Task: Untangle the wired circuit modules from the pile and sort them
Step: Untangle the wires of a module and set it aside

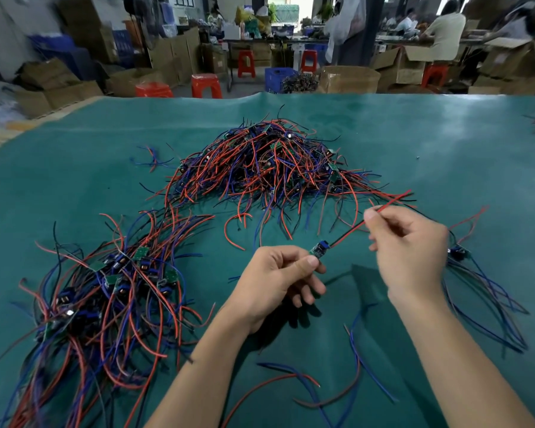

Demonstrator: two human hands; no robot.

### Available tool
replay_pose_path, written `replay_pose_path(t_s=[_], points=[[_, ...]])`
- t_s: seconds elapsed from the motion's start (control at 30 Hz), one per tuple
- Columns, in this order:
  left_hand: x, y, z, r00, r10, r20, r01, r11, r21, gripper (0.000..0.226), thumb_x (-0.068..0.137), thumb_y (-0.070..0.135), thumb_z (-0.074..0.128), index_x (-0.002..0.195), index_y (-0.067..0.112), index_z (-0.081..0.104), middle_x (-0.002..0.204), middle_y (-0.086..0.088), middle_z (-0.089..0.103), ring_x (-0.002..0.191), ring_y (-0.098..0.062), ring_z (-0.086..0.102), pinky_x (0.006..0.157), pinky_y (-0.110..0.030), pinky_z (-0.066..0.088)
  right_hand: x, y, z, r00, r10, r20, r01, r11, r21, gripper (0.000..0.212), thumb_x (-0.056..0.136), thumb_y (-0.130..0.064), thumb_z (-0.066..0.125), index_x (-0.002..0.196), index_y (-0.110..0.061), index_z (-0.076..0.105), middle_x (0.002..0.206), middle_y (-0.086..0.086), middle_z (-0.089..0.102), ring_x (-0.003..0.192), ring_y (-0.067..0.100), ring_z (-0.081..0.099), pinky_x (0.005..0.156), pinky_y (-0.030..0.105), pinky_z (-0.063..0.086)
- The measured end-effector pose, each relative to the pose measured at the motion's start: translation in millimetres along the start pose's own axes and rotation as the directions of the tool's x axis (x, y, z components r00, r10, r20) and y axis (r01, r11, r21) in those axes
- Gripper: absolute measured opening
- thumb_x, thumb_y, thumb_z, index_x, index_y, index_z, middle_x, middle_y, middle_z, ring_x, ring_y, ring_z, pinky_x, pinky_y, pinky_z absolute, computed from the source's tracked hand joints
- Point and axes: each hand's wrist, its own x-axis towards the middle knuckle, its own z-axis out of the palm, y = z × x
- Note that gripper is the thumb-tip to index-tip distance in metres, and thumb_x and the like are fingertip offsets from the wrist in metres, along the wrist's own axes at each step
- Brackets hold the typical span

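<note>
One module held clear of the pile, its leads being drawn out straight.

Above the table's near middle, the left hand (275, 279) pinches a small circuit module (319, 248) between thumb and curled fingers; the right hand (408, 245) pinches its red and black leads (380, 213), fingers closed round them. The module's long axis runs from near-left up to far-right, wires trailing toward the tangled pile (272, 162) at mid-table. The sorted bundle (105, 291) lies at the near-left. A lead snagged in the pile could, I judge, drag others along or strain the solder joint.
</note>
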Motion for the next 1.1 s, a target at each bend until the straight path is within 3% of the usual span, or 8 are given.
replay_pose_path(t_s=[0.13, 0.3, 0.43, 0.53, 0.6, 0.67, 0.87, 1.1], points=[[-0.3, 0.2, -0.2, 1.000, 0.000, 0.010, 0.000, 1.000, 0.013, 0.019, 0.099, 0.015, 0.058, 0.086, 0.006, 0.070, 0.071, -0.014, 0.071, 0.047, -0.012, 0.058, 0.044, -0.018, 0.042, 14.7, 6.5, -13.9, 0.971, 0.128, -0.202, -0.088, 0.977, 0.196, 0.022, 0.089, -0.017, 0.072, 0.069, -0.027, 0.070, 0.056, -0.013, 0.064, 0.048, 0.003, 0.057, 0.051, 0.026, 0.051], [1.6, 1.4, -2.9, 0.996, 0.020, -0.092, -0.031, 0.992, -0.123, 0.018, 0.103, 0.009, 0.048, 0.096, 0.002, 0.063, 0.078, -0.010, 0.072, 0.056, -0.013, 0.063, 0.050, -0.019, 0.048, 34.5, 12.4, -40.9, 0.847, 0.303, -0.437, -0.169, 0.932, 0.320, 0.018, 0.093, -0.016, 0.065, 0.077, -0.024, 0.065, 0.067, -0.002, 0.061, 0.047, 0.003, 0.053, 0.047, 0.022, 0.043], [2.8, 0.8, -1.9, 0.996, 0.011, -0.087, -0.027, 0.983, -0.180, 0.022, 0.106, 0.006, 0.040, 0.106, 0.004, 0.061, 0.091, -0.009, 0.075, 0.065, -0.014, 0.067, 0.056, -0.019, 0.051, 19.2, 5.9, -20.6, 0.954, 0.296, 0.044, -0.299, 0.942, 0.155, 0.017, 0.092, -0.016, 0.071, 0.075, -0.018, 0.071, 0.058, -0.003, 0.067, 0.046, 0.006, 0.053, 0.044, 0.022, 0.038], [1.9, 1.0, -1.0, 0.998, 0.009, -0.063, -0.020, 0.984, -0.176, 0.022, 0.106, 0.007, 0.041, 0.103, 0.007, 0.063, 0.088, -0.009, 0.075, 0.065, -0.014, 0.067, 0.057, -0.019, 0.051, -11.8, -6.2, 7.9, 0.866, 0.174, 0.469, -0.236, 0.969, 0.076, 0.012, 0.090, -0.027, 0.076, 0.083, -0.017, 0.077, 0.072, -0.003, 0.074, 0.060, 0.005, 0.060, 0.049, 0.021, 0.043], [0.3, 2.2, 0.0, 0.999, 0.015, -0.032, -0.019, 0.992, -0.123, 0.023, 0.105, 0.010, 0.045, 0.096, 0.009, 0.066, 0.079, -0.009, 0.074, 0.061, -0.014, 0.066, 0.057, -0.018, 0.050, -27.4, -7.4, 18.9, 0.826, 0.079, 0.558, -0.146, 0.986, 0.077, 0.022, 0.086, -0.035, 0.078, 0.083, -0.014, 0.074, 0.067, -0.005, 0.068, 0.063, 0.008, 0.057, 0.054, 0.031, 0.046], [-0.7, 2.9, 1.1, 1.000, 0.005, -0.010, -0.006, 0.997, -0.072, 0.024, 0.105, 0.011, 0.046, 0.092, 0.009, 0.066, 0.073, -0.008, 0.072, 0.057, -0.014, 0.064, 0.054, -0.018, 0.048, -33.3, -7.2, 23.3, 0.846, 0.033, 0.532, -0.076, 0.995, 0.059, 0.025, 0.082, -0.041, 0.075, 0.081, -0.017, 0.072, 0.065, -0.005, 0.065, 0.063, 0.011, 0.055, 0.061, 0.039, 0.047], [-2.2, 5.6, 1.9, 0.998, -0.018, 0.057, 0.016, 1.000, 0.025, 0.025, 0.102, 0.008, 0.047, 0.087, 0.010, 0.067, 0.063, -0.006, 0.069, 0.049, -0.012, 0.060, 0.049, -0.017, 0.044, -18.3, -5.4, 16.2, 0.961, -0.014, 0.276, -0.023, 0.991, 0.129, 0.023, 0.077, -0.047, 0.072, 0.081, -0.024, 0.072, 0.069, -0.011, 0.068, 0.061, 0.005, 0.054, 0.063, 0.032, 0.045], [-6.2, 8.6, 4.9, 0.997, -0.013, 0.080, 0.006, 0.996, 0.084, 0.023, 0.101, 0.001, 0.047, 0.088, 0.007, 0.065, 0.076, -0.010, 0.070, 0.059, -0.011, 0.063, 0.056, -0.018, 0.047, 17.2, -39.0, 0.4, 0.983, 0.157, -0.091, -0.108, 0.910, 0.400, 0.022, 0.095, -0.014, 0.070, 0.075, -0.020, 0.066, 0.065, -0.002, 0.066, 0.049, 0.009, 0.048, 0.047, 0.023, 0.040]])
